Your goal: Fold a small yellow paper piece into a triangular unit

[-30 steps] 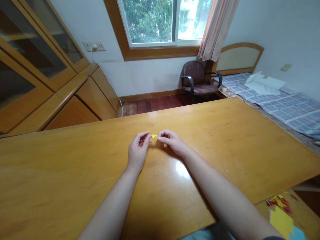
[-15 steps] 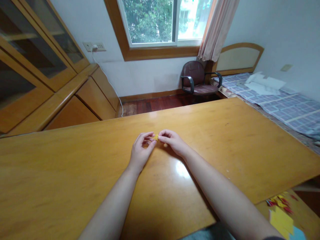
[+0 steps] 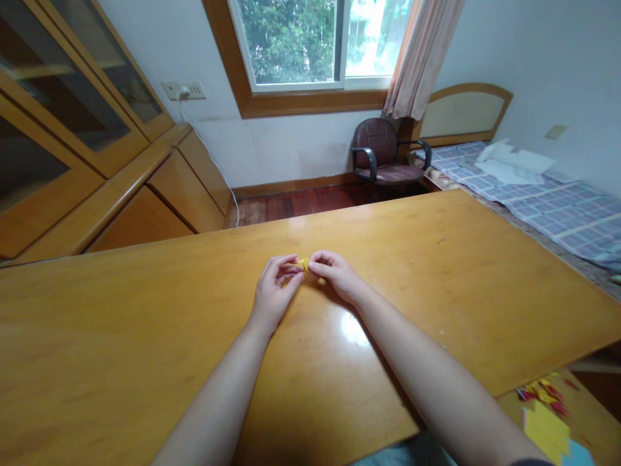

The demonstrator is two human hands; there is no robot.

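A small piece of folded yellow paper (image 3: 305,264) sits between my two hands, just above the wooden tabletop (image 3: 184,323). My right hand (image 3: 336,274) pinches its right side between thumb and forefinger. From the left, my left hand (image 3: 277,286) curls round the paper, its fingers bent over and the thumb below. The left fingertips touch the paper's left end. Part of the paper is hidden by the fingers, and its exact shape is too small to make out.
At the lower right, a lower surface bears yellow paper sheets (image 3: 547,428), a light blue sheet (image 3: 577,454) and several small red and yellow folded pieces (image 3: 544,391). Beyond the table stand an office chair (image 3: 383,152), a bed (image 3: 543,200) and a cabinet (image 3: 165,188).
The yellow paper has turned slightly in my fingers and shows more of its surface. Both hands stay in nearly the same place.
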